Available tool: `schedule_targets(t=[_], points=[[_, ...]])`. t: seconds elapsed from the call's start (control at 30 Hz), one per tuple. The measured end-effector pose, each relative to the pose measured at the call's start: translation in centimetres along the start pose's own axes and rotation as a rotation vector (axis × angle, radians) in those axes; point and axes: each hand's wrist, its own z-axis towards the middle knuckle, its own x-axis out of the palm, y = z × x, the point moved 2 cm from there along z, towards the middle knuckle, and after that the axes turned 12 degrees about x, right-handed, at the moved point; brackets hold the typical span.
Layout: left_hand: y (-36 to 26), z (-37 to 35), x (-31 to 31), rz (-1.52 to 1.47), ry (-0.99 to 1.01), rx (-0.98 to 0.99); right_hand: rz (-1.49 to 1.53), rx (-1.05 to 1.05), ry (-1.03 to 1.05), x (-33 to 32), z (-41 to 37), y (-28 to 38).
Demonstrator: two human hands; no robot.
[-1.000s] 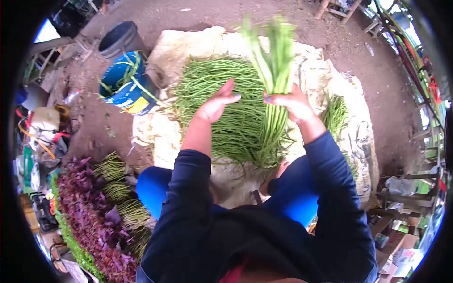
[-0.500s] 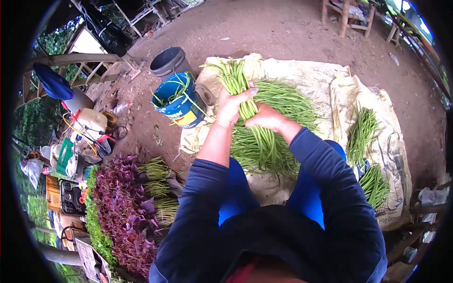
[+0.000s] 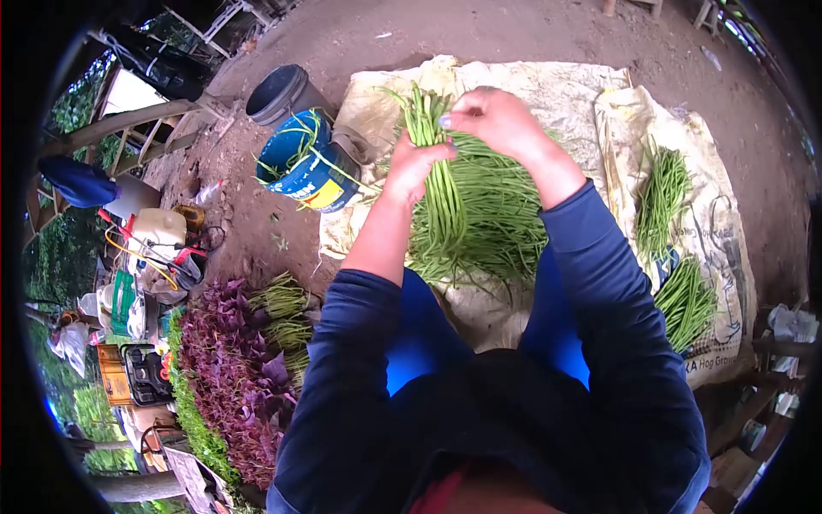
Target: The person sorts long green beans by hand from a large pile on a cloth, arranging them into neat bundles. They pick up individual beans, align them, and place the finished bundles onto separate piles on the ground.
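Observation:
My left hand is wrapped around the upper part of a bunch of long green beans. The bunch hangs down toward the pile, its top ends sticking up above my fist. My right hand is just right of those top ends, thumb and fingers pinched together. Whatever it may hold is too small to make out. Below both hands lies a large pile of long green beans on a pale woven sack.
Smaller bean bundles lie on the sack's right side. To the left stand a blue bucket with some beans in it and a dark bucket. Purple leafy bunches and cut green stems lie at lower left.
My right hand has let go of the bunch's middle and moved up beside its top. The left hand still grips the bunch, which now hangs more upright.

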Motion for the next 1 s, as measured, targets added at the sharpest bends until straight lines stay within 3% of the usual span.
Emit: schedule_targets(t=[0.1,0.13,0.17,0.27,0.37,0.43,0.47,0.57,0.63,0.7,0.73,0.9,1.0], points=[[-0.6,-0.4,1.1,0.061,-0.053,0.046,-0.154,0.122,0.120,2.1,-0.3,-1.0],[1.2,0.7,0.0,0.064,0.017,0.057,-0.015,0.135,0.144,3.0,0.1,-2.0],[1.2,0.6,0.3,0.107,0.011,0.071,0.038,0.077,0.143,3.3,0.2,-2.2],[1.6,1.1,0.2,0.045,0.087,0.074,-0.015,0.166,0.161,2.7,-0.4,-1.1],[1.0,0.7,1.0,-0.003,0.087,0.110,0.041,0.127,0.062,2.5,0.2,-1.0],[1.3,0.9,1.0,0.040,0.176,0.214,0.480,0.008,-0.202,1.6,0.7,-0.7],[1.8,0.9,1.2,-0.064,0.168,0.242,0.599,-0.027,-0.130,1.0,0.9,-0.7],[1.5,1.0,0.8,0.018,0.132,0.170,0.464,0.136,-0.011,0.6,0.6,-0.8],[1.3,1.3,0.3,0.092,0.065,0.160,0.312,0.058,-0.049,1.4,0.6,-1.3],[1.3,2.0,-0.3,0.006,0.122,0.238,0.063,0.088,0.090,2.6,0.1,-0.5],[1.3,1.9,-0.2,-0.006,0.114,0.263,0.119,0.061,-0.005,3.6,-0.1,-0.5],[0.7,1.4,0.2,0.093,0.078,0.267,0.125,0.088,0.000,3.8,0.1,-0.9],[0.8,1.7,0.5,0.065,0.201,0.339,0.243,0.048,-0.155,2.3,-0.5,0.3]])
